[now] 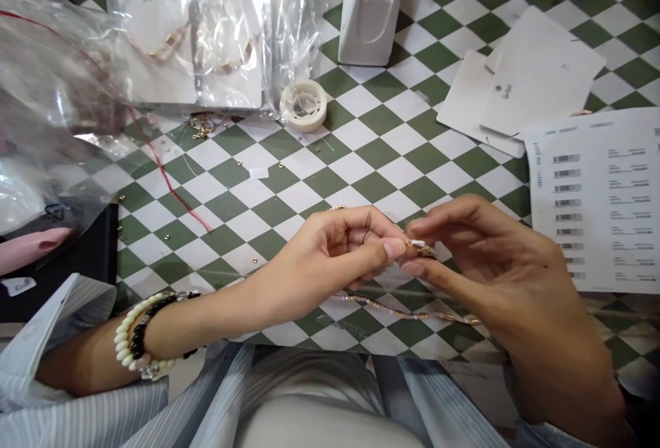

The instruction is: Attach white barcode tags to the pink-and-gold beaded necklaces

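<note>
Near the table's front edge, my left hand (330, 252) pinches a small gold clasp (412, 244) between thumb and forefinger. My right hand (495, 262) meets it from the right, thumb and fingertips closed on the other side of the same gold piece, which has a small white part (423, 249). A thin beaded chain (392, 310), pink and gold, lies along the table below both hands. Whether it joins the clasp is hidden behind the fingers.
Clear plastic bags with jewellery cards (227, 56) lie at the back left. A tape roll (304, 106) and white tape dispenser (368, 15) stand behind the hands. White cards (541, 77) and a label sheet (598, 207) lie right; loose beads and red ribbon (168, 176) lie left.
</note>
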Available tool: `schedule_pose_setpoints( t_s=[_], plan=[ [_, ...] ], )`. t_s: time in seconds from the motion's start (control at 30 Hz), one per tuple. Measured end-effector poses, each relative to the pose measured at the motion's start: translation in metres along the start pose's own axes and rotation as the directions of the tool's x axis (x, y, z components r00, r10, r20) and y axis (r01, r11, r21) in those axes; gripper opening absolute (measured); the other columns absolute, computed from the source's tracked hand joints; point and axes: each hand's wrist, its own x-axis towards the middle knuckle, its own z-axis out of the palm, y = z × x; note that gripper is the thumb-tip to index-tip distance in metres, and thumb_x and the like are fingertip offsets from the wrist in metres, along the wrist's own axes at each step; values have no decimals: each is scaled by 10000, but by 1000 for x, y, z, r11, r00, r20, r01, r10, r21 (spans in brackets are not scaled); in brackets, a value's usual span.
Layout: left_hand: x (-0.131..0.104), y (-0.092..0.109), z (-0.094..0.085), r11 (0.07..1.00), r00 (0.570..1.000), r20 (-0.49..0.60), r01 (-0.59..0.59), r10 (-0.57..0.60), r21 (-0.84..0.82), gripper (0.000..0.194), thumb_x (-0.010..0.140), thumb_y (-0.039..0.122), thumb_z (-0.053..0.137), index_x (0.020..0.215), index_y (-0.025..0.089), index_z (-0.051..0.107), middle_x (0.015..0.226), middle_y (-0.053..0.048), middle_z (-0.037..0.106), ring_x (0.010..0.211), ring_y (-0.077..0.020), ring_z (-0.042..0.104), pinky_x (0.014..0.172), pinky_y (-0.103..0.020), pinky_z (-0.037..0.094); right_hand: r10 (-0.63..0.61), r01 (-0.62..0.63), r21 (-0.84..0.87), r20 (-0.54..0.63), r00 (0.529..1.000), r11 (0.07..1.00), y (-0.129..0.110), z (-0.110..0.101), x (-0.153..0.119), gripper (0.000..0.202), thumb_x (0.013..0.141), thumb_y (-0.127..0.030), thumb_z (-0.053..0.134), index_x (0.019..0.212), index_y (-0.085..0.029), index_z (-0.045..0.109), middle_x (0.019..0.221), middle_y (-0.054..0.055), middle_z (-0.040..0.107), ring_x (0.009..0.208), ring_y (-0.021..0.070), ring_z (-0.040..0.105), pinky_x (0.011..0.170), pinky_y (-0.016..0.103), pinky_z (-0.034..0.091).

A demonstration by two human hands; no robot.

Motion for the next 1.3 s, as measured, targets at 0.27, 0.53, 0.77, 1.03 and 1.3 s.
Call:
schedule_pose_setpoints(
  t_s=[0.27, 0.53, 0.77, 1.03, 1.3],
  plan=[
    [-1, 3, 0, 995, 992, -123, 30, -18, 96, 231, 918, 416, 677, 882, 189, 665, 600, 49, 379, 535, -64, 292, 472, -202, 219, -44, 40, -74, -60, 997, 996, -5, -2, -3, 198, 861, -206, 724, 1026, -286, 648, 764, -46, 643, 537, 73, 613, 457, 170, 513],
    [-1, 4, 4, 965, 949, -314, 85, -3, 247, 212, 906, 350, 681, 815, 166, 732, 759, -26, 608, 612, -78, 466, 493, -181, 329, -240, 163, -290, -253, 937, 943, -5, 6, -5, 204, 795, -113, 773, 945, -232, 705, 842, -34, 686, 590, 61, 621, 499, 152, 535],
    [-4, 4, 5, 960, 915, -392, 16, 98, 279, 109, 866, 301, 721, 837, 212, 777, 734, -17, 627, 715, -122, 569, 550, -177, 405, -271, 200, -359, -159, 949, 912, -3, 4, -4, 203, 837, -99, 726, 962, -256, 757, 857, -49, 717, 692, 55, 638, 618, 144, 547],
    [-4, 3, 0, 973, 942, -334, 103, -28, 207, 263, 894, 430, 670, 840, 191, 766, 657, -3, 562, 545, -77, 418, 475, -185, 332, -286, 208, -375, -165, 944, 903, -5, 3, -3, 198, 842, -107, 726, 941, -277, 754, 836, -75, 701, 651, 33, 601, 632, 128, 546],
    [-4, 2, -2, 986, 950, -306, 108, -64, 129, 241, 896, 433, 683, 848, 211, 764, 586, 21, 433, 531, -70, 323, 455, -190, 261, -293, 205, -400, -171, 941, 893, -6, 4, -5, 180, 849, -129, 730, 943, -281, 747, 852, -74, 708, 688, 37, 619, 619, 121, 528]
  ],
)
